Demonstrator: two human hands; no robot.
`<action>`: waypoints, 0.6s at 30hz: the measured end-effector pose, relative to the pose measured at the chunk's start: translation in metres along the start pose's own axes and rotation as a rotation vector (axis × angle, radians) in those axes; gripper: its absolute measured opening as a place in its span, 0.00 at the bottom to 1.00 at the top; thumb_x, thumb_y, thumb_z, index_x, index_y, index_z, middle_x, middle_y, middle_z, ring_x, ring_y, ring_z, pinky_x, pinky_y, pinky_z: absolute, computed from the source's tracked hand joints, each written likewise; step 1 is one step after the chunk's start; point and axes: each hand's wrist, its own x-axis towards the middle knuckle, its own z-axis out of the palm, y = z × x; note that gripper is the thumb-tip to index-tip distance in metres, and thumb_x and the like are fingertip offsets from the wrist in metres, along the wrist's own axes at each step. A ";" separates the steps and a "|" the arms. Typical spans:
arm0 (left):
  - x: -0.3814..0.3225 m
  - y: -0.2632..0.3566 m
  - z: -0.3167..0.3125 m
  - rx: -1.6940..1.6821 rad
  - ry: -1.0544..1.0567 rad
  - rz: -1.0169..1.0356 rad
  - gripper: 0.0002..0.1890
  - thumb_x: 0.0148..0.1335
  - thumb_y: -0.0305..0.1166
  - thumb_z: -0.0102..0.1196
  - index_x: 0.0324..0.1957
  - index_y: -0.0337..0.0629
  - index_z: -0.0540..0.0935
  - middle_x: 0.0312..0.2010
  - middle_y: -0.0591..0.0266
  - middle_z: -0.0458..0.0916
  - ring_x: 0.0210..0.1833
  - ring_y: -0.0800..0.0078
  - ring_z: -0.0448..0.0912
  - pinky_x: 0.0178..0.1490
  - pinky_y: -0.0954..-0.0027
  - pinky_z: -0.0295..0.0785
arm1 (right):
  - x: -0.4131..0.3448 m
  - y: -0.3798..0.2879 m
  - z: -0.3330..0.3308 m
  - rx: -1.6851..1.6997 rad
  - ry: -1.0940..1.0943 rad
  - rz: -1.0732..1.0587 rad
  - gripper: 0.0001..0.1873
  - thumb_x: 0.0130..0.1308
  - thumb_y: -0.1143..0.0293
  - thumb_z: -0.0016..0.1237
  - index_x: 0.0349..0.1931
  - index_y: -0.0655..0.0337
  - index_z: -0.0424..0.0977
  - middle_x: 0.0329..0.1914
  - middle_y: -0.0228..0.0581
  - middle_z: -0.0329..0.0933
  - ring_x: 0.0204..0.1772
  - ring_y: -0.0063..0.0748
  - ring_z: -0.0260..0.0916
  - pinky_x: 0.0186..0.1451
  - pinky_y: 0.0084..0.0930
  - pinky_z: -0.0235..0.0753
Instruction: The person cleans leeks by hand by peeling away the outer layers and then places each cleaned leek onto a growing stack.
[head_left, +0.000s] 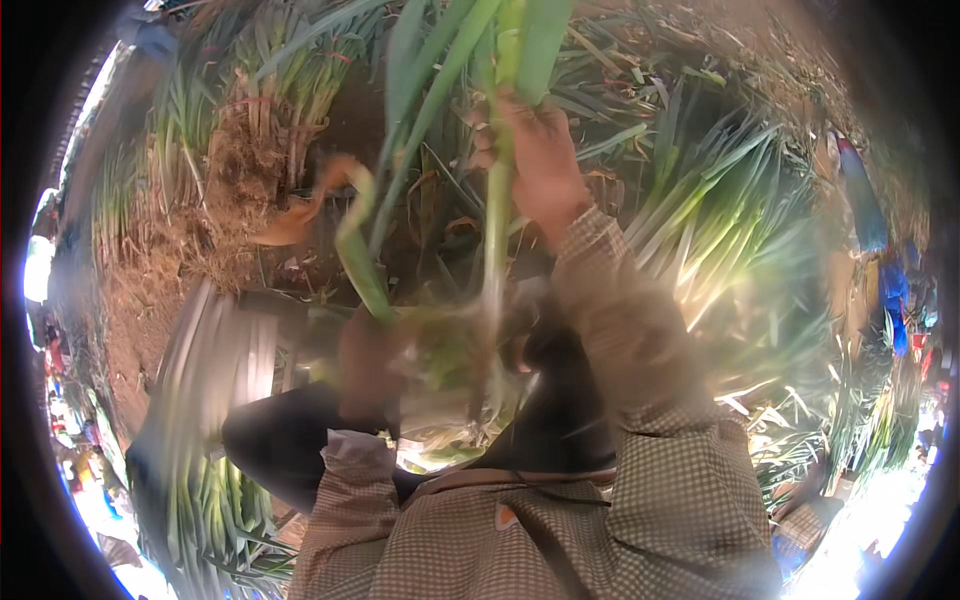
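Note:
My right hand (532, 154) is closed around the upper stalk of a long green onion or leek (496, 225), whose pale lower part hangs down between my knees. Its broad green leaves rise past the top of the view. My left hand (371, 360) is lower, above my left knee, and blurred. A bent, yellowing leaf (358, 251) curls upward from it, its lower end at the fingers. Whether the fingers grip this leaf firmly is hard to see, and the stalk's root end is blurred.
Bundled stalks with soil-covered roots (251, 157) stand at the upper left. Pale-stemmed stalks (217, 360) lie beside my left knee. A large pile of green stalks (712, 202) spreads at the right. Leaf scraps (600, 97) cover the ground ahead. Another person's checked sleeve (804, 523) shows at lower right.

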 end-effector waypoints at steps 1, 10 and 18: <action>-0.011 -0.031 0.002 0.013 -0.036 -0.034 0.17 0.52 0.28 0.67 0.44 0.41 0.79 0.35 0.55 0.84 0.41 0.67 0.82 0.46 0.67 0.77 | 0.002 0.002 -0.002 -0.002 -0.042 -0.028 0.21 0.70 0.52 0.53 0.49 0.63 0.72 0.36 0.35 0.74 0.29 0.23 0.69 0.28 0.22 0.70; 0.070 0.034 0.002 -1.086 -0.100 -0.216 0.22 0.68 0.32 0.58 0.60 0.35 0.73 0.50 0.60 0.81 0.53 0.73 0.77 0.58 0.70 0.71 | -0.013 0.026 0.019 0.181 -0.340 0.211 0.21 0.68 0.65 0.55 0.56 0.66 0.68 0.43 0.36 0.74 0.42 0.27 0.73 0.44 0.26 0.76; 0.086 0.083 0.016 -0.674 0.308 -0.260 0.11 0.60 0.23 0.65 0.44 0.37 0.79 0.39 0.66 0.82 0.36 0.79 0.78 0.41 0.75 0.74 | -0.018 0.035 0.029 0.215 -0.409 0.129 0.23 0.67 0.74 0.54 0.61 0.66 0.65 0.52 0.43 0.75 0.52 0.35 0.77 0.53 0.33 0.79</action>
